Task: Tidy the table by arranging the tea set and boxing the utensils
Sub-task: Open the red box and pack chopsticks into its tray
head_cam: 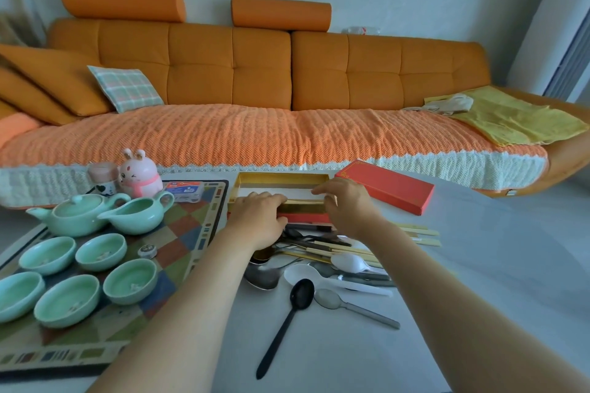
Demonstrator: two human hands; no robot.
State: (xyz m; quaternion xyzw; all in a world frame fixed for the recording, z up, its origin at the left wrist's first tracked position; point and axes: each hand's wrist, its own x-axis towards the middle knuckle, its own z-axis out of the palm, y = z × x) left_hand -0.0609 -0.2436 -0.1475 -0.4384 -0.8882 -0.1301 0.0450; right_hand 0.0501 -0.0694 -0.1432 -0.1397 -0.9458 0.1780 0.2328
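An open red box with a gold lining lies at the far middle of the table. My left hand grips its near edge on the left and my right hand grips the same edge on the right. Its red lid lies to the right. Just in front of the box is a heap of utensils: spoons, chopsticks, a long black spoon. On the patterned mat at left stand a pale green teapot, a pitcher and several green cups.
A pink rabbit figure, a small jar and a blue-white packet stand at the mat's far edge. An orange sofa runs behind the table. Bare grey tabletop extends to the right.
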